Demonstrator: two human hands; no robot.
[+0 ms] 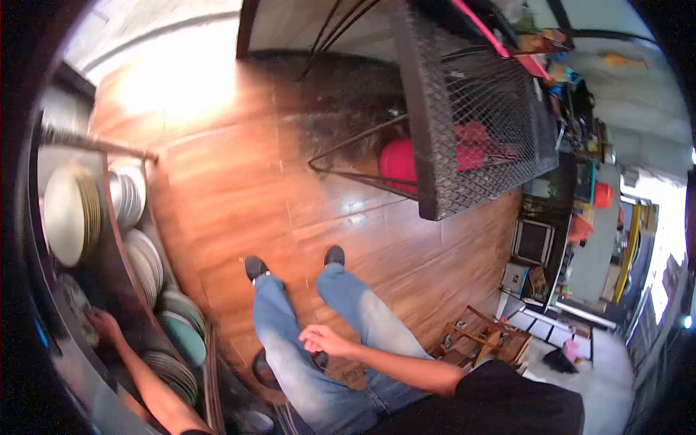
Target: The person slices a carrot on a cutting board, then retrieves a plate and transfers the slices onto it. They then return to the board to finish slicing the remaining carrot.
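Reaching into the rack [114,250], the left hand [106,328] was at a grey item [77,306], too blurred to identify, just beside a plate stack [64,217]; I could not tell whether that grip was wide or narrow. Right hand [319,339] hovered over the jeans [279,337], grip narrow, fingers curled inward. Teal plate [183,339] sat in the rack's row nearer the jeans.

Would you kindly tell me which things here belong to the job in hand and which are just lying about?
Job, seemingly:
left hand, at the rack
grey item by it, too blurred to name
plates

Apparently just lying about:
mesh stand
pink object
red container
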